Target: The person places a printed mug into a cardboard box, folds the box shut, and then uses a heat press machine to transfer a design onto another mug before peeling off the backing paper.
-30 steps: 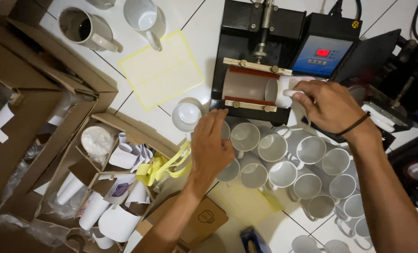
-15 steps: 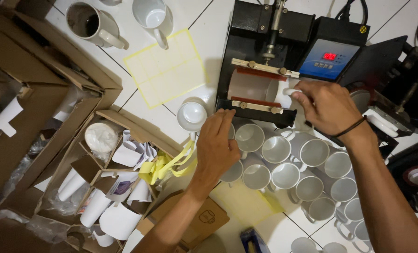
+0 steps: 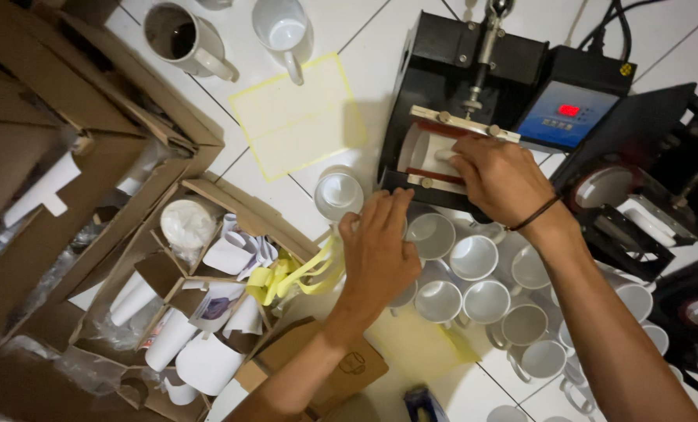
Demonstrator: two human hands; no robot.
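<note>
My right hand (image 3: 499,177) reaches into the open clamp of a black mug press (image 3: 458,70), its fingers closed on a white mug (image 3: 421,151) lying inside the clamp. A dark band circles that wrist. My left hand (image 3: 378,252) lies flat, fingers apart, on top of a cluster of several empty white mugs (image 3: 486,301) standing on the white tiled floor just below the press. It grips nothing. Beside the left thumb, yellow tape strips (image 3: 294,273) hang over a cardboard edge.
A control box (image 3: 568,117) with a red display sits right of the press. A second press (image 3: 622,207) stands further right. A lone mug (image 3: 338,192), a yellow-edged sheet (image 3: 298,117), two mugs (image 3: 183,35) at the top and a divided cardboard box (image 3: 185,289) lie left.
My right hand has moved left from the mug's end to the front of the clamp. My left hand slid a little up and right over the mugs.
</note>
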